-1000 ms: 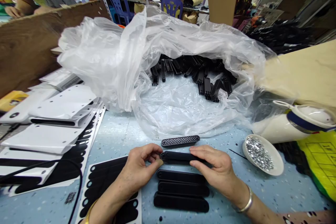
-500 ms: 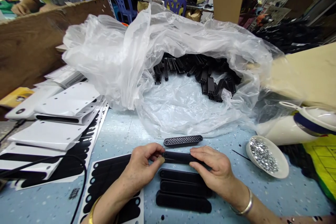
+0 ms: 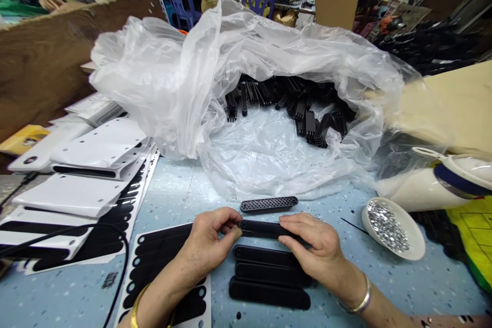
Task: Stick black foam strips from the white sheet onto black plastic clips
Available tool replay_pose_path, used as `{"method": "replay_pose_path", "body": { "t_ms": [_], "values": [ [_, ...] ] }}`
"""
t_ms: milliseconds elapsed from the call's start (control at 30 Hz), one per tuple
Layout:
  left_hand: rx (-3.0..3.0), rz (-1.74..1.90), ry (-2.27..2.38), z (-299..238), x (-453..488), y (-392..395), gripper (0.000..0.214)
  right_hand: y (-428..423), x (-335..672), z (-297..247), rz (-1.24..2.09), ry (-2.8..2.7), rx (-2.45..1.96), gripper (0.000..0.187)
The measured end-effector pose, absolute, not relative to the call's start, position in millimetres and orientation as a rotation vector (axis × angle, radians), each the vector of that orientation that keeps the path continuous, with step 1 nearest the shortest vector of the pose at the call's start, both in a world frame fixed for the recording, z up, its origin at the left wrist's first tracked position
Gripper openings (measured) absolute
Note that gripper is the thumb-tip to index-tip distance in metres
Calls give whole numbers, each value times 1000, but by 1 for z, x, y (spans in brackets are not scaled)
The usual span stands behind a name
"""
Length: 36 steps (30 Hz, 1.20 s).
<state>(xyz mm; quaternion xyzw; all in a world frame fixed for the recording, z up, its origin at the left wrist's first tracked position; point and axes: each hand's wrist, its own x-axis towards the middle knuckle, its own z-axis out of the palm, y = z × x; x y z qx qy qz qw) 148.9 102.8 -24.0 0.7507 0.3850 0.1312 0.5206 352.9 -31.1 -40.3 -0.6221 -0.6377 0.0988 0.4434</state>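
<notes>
Head view. Left hand (image 3: pixel 219 236): thumb and fingers pinched together at the near end of 1 slim black bar (image 3: pixel 261 227). Right hand (image 3: pixel 315 241): thumb and fingers holding the same bar's other end. Long axis: crosswise, from hand to hand; both equally near. Beyond the fingers: 1 lattice-faced bar (image 3: pixel 269 204), just apart, roughly parallel. Nearer the wearer, between the forearms: 3 black bars (image 3: pixel 271 272), closely rowed. Under the left forearm: sheet of black strips (image 3: pixel 154 261). Open tabletop (image 3: pixel 338 205): right of the right hand, up to the white bowl (image 3: pixel 417 251).

Black bar (image 3: pixel 261 228), right end out of sight behind right hand (image 3: pixel 321 242); wooden board (image 3: pixel 65 51) partly beyond left edge
</notes>
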Motion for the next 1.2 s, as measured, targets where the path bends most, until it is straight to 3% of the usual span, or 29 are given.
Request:
{"method": "replay_pose_path", "body": {
  "t_ms": [1200],
  "values": [
    [1816, 311, 911, -27, 148, 104, 17, -33, 354, -38, 295, -1586, -1546, 16]
  ]
}}
